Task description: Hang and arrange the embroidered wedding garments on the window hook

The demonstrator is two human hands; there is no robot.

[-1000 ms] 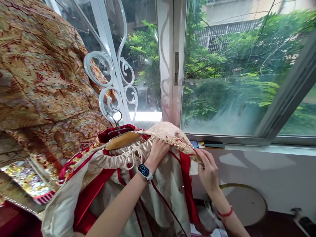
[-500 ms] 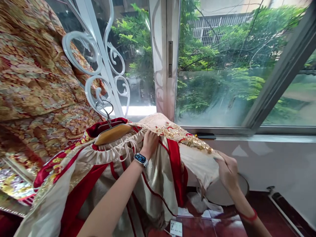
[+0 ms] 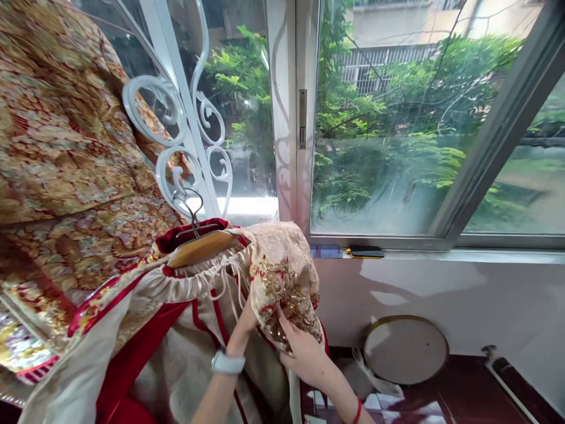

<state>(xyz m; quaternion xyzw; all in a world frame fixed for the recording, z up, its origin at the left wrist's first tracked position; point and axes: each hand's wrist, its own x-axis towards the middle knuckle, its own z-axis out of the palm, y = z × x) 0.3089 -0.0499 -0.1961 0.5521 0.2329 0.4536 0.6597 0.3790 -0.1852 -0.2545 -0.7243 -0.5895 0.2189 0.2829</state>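
Note:
A cream and red dress (image 3: 176, 347) hangs on a wooden hanger (image 3: 203, 247), its gathered neckline and loose drawstring (image 3: 227, 271) facing me. Its puffed sleeve (image 3: 282, 253), covered in lace and gold sequins, is bunched up at the right shoulder. My left hand (image 3: 249, 315), with a pale watch band at the wrist, reaches under the near side of this sleeve, and the fabric hides its fingers. From the right, my right hand (image 3: 304, 350) grips the sleeve's lower sequined part, thumb and finger pressed against the cloth.
White scroll ironwork (image 3: 176, 118) rises behind the hanger. Patterned gold fabric (image 3: 66, 129) hangs at the left. On the sill lies a black and yellow object (image 3: 365, 252). A round, pale, drum-like object (image 3: 406, 350) leans against the wall near the floor.
My right hand has come in leftward and the stretched-out sleeve is now bunched and drooping. My left hand has moved down from the shoulder seam to under the sleeve, its wrist turned.

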